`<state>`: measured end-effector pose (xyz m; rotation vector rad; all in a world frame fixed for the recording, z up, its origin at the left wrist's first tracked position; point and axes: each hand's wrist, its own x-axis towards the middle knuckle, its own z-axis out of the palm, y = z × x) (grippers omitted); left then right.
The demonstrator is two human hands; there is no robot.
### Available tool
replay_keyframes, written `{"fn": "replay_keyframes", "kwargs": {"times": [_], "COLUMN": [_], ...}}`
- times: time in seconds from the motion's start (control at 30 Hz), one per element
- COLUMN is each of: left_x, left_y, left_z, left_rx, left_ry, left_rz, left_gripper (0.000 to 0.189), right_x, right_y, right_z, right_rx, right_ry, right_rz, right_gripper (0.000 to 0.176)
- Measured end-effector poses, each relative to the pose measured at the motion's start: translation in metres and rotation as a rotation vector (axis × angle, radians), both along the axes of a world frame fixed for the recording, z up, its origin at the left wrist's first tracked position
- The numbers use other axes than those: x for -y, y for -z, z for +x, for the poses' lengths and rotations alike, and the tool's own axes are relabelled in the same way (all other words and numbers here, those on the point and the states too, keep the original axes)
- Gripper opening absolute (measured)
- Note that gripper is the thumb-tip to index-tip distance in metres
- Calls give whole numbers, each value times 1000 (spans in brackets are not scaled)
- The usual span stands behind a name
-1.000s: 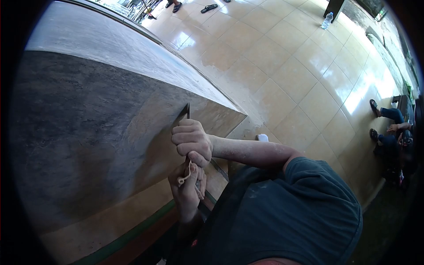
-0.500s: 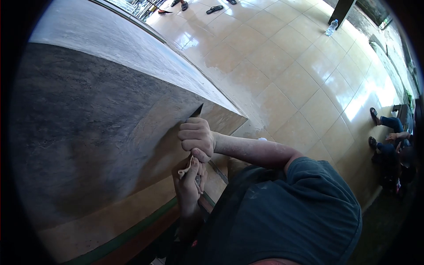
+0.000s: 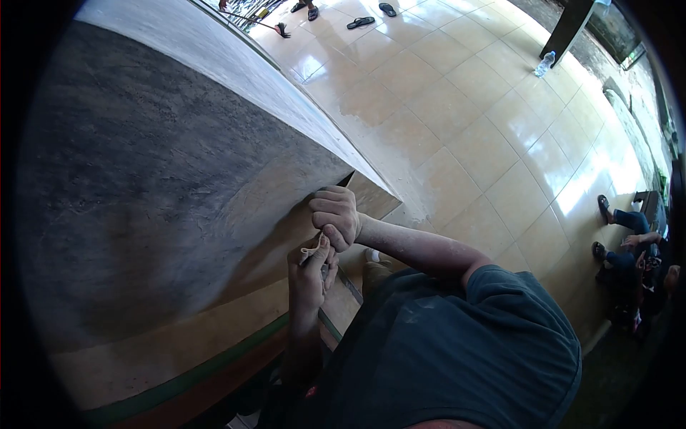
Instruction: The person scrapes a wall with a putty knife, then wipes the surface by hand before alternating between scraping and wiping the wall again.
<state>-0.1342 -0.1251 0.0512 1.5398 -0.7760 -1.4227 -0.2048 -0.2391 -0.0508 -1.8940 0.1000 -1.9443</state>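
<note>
My right hand (image 3: 336, 217) is closed in a fist around a dark pointed tool (image 3: 346, 179). Only the tool's tip shows past the knuckles, close to the grey wall surface (image 3: 164, 143) near its corner edge. Just below, my left hand (image 3: 311, 275) touches the underside of my right fist. Its fingers are wrapped round something greyish that they mostly hide. A thin pale strip (image 3: 309, 251) curls out beside the left thumb.
Beyond the wall edge lies a tiled floor (image 3: 457, 136) with black sandals (image 3: 361, 23) and a plastic bottle (image 3: 544, 64) beside a dark post (image 3: 568, 32). A seated person (image 3: 632, 243) is at the far right. A broom-like object (image 3: 281, 31) shows at the top.
Both my hands have moved right along the wall, nearer its corner edge. Less of the dark tip shows past my right fist. The whole view has shifted slightly.
</note>
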Motion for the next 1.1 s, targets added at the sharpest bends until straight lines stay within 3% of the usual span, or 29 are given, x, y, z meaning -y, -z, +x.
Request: {"fn": "replay_keyframes", "kwargs": {"times": [0.1,0.17,0.23,0.33,0.53,0.67,0.8,0.87,0.97,1.1], "left_x": [-17,-25,-25,-6,-24,-10,-25,-27,-3,-20], "left_y": [-27,-35,-36,-14,-36,1,-27,-28,11,-14], "left_z": [-24,-27,-26,-3,-28,1,-18,-17,15,0], "left_rx": [64,118,42,43,86,54,138,67,77,93], "left_ry": [52,59,10,3,30,14,101,88,61,124], "left_rz": [-56,-103,-112,-77,-132,-48,-147,-136,-72,-128], "left_gripper": [34,34,34,34,34,30,34,35,33,32], "right_x": [-11,-13,-3,8,-6,2,-12,-4,5,-7], "right_y": [-26,-50,-43,-18,-29,-1,-39,-30,-4,-15], "right_z": [-14,-16,-10,3,-5,2,-9,-7,4,-4], "right_rx": [29,98,115,-7,46,-40,54,22,-60,-72], "right_ry": [-86,-124,-135,34,-79,11,-102,-85,-12,10], "right_rz": [33,-83,-113,-103,-76,-55,-95,-106,-110,-55], "right_gripper": [34,35,34,32,32,33,33,33,33,32]}}
